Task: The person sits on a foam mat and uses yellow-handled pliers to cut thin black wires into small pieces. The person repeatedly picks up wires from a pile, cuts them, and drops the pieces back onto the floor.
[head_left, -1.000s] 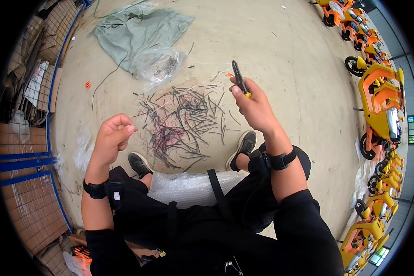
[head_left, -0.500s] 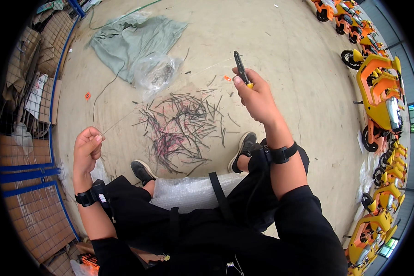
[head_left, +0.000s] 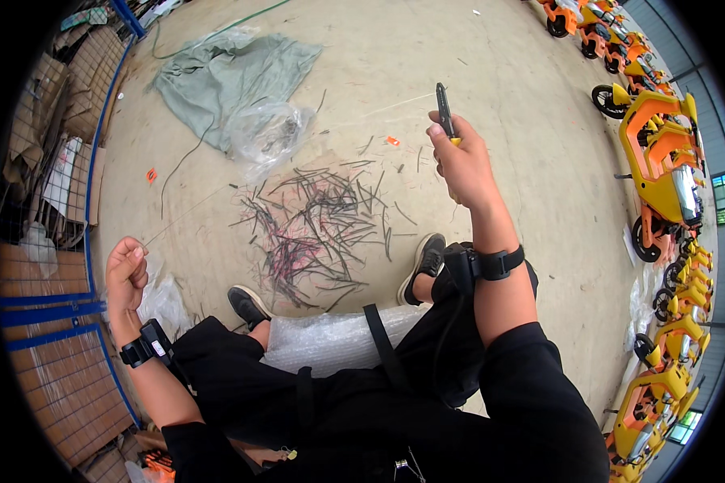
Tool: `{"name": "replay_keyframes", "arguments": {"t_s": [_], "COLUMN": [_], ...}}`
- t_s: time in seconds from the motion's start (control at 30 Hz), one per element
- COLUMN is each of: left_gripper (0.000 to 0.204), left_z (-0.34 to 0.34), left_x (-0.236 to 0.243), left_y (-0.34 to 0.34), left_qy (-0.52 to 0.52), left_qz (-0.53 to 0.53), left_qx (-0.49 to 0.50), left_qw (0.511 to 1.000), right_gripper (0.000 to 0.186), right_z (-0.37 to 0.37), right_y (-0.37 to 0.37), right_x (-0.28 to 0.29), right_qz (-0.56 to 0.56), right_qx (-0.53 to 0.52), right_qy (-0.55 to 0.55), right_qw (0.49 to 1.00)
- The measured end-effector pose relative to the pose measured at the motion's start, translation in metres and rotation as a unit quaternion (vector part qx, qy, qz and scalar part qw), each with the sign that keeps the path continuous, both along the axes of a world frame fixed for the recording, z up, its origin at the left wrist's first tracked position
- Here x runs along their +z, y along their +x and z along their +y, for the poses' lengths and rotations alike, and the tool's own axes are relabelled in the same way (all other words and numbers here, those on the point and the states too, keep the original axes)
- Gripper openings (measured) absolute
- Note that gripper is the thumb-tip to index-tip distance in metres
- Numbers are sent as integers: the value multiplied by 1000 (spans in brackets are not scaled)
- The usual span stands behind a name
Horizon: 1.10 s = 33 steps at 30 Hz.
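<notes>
My right hand is raised right of centre, its fingers wrapped round wire strippers with dark jaws pointing away and a bit of yellow handle. At the far left my left hand is closed in a pinch on the end of a thin pale wire. That wire runs up across the floor view toward the strippers' jaws, fading from sight in the middle. Whether the jaws grip it is too small to tell. Below and between my hands lies a loose pile of short dark sleeve-like pieces, with reddish strands among them.
Beyond the pile lie a clear plastic bag and a grey-green cloth. Bubble wrap is under my legs. A blue-framed mesh cage stands left; yellow-orange scooters line the right. Two small orange scraps dot the floor.
My hands have moved farther apart: the left outward to the left and slightly nearer me, the right with the strippers to the right. The thin wire spans a longer gap.
</notes>
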<state>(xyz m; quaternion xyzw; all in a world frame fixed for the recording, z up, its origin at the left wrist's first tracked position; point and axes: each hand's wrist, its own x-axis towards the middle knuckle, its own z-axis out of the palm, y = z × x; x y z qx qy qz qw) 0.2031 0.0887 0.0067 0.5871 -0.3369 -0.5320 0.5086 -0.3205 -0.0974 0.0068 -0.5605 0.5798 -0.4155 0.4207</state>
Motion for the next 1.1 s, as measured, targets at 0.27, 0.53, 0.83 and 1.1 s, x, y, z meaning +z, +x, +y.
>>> {"name": "replay_keyframes", "arguments": {"t_s": [0.27, 0.53, 0.83, 1.1], "left_gripper": [10, 15, 15, 15], "left_z": [23, -16, -27, -30], "left_x": [-24, -4, 6, 8], "left_y": [57, -7, -41, -56], "left_qy": [-10, -2, 3, 15], "left_qz": [-1, -28, -64, -114], "left_qx": [136, 100, 51, 25], "left_qw": [991, 995, 997, 993], "right_gripper": [37, 41, 41, 45], "right_z": [-15, 17, 14, 22], "right_y": [-34, 7, 43, 60], "right_x": [14, 2, -101, -245], "right_qz": [-73, 3, 313, 317], "right_qx": [-97, 141, 273, 236], "right_qy": [28, 194, 99, 343], "right_qw": [992, 971, 904, 852]}}
